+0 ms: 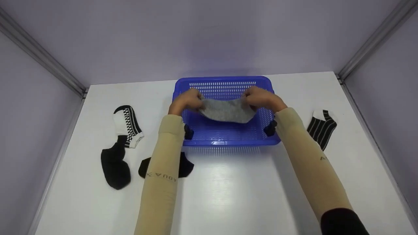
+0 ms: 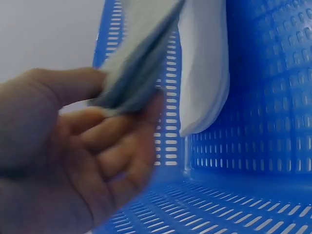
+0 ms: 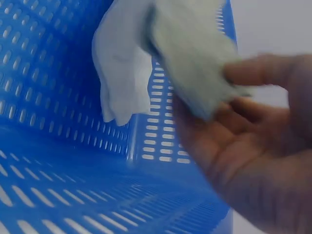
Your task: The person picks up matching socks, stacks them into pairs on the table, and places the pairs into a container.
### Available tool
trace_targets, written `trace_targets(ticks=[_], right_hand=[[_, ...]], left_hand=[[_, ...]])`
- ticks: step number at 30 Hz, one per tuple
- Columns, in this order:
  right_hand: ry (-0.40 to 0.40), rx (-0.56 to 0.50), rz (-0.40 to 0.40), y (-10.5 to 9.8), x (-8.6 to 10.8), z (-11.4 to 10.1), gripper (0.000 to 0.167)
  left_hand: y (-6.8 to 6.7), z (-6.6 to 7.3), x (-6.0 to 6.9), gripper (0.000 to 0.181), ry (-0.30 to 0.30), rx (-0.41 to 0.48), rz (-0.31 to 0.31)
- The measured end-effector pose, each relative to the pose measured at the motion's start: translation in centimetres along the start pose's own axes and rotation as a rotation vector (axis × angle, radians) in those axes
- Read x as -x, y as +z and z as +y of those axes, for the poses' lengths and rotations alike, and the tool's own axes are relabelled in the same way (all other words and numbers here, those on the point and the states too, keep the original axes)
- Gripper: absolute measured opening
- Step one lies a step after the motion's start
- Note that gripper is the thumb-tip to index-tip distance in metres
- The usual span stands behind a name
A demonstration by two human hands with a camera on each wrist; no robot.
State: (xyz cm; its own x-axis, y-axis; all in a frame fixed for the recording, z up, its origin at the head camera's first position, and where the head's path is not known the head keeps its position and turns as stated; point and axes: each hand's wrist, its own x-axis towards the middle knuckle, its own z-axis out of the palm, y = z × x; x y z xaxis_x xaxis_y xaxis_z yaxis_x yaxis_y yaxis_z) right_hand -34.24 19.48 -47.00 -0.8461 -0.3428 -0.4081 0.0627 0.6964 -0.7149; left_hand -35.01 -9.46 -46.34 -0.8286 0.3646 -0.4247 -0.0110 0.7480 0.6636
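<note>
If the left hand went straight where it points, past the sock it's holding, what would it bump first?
Probably the right hand, pinching the other end of the grey sock. But depth is unclear: the white sock in the blue plastic basket might come first.

Pale glare sits on the tabletop [image 1: 218, 192], and the hands [image 3: 253, 151] blur softly.

Looked like a lab-style booth [image 1: 215, 19]. Plain back panel [image 1: 222, 45], left panel [image 1: 32, 101] and right panel [image 1: 388, 94] boxed in three sides, grey metal profiles [image 1: 42, 52] ran along the corners, and a white desk [image 1: 228, 199] took up most of the width between. Wider surroundings were out of frame, couldn't tell more.
</note>
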Motion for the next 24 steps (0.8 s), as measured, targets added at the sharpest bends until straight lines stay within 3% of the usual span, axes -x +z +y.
trace_targets(ticks=[1,3,5,8,11,15,21,24], right_hand=[[0.033,0.042,-0.066,0.1,0.0,-0.1,0.009],[0.111,0.112,-0.178,0.3,0.0,-0.1,0.009],[0.176,0.159,-0.264,0.7,-0.1,-0.2,0.022],[0.232,0.222,-0.341,1.2,-0.3,-0.3,0.034],[0.257,0.257,-0.381,1.6,-0.6,-0.2,0.033],[0.283,0.268,-0.410,2.1,-0.9,0.0,0.033],[0.331,0.295,-0.402,2.5,-1.0,0.1,0.029],[0.338,0.279,-0.359,2.5,-0.7,-0.3,0.035]], left_hand=[[0.0,0.1,0.1,0.005,-0.038,-0.021,-0.065],[0.1,0.3,0.0,0.015,-0.105,-0.088,-0.177],[0.3,0.4,-0.2,0.018,-0.159,-0.159,-0.258],[0.5,0.4,-0.7,0.021,-0.224,-0.255,-0.321],[0.8,0.2,-1.0,0.023,-0.274,-0.333,-0.367],[1.3,0.3,-0.8,0.022,-0.325,-0.405,-0.381],[1.7,0.9,0.0,0.037,-0.365,-0.465,-0.294],[1.8,1.3,0.3,0.044,-0.400,-0.434,-0.275]])
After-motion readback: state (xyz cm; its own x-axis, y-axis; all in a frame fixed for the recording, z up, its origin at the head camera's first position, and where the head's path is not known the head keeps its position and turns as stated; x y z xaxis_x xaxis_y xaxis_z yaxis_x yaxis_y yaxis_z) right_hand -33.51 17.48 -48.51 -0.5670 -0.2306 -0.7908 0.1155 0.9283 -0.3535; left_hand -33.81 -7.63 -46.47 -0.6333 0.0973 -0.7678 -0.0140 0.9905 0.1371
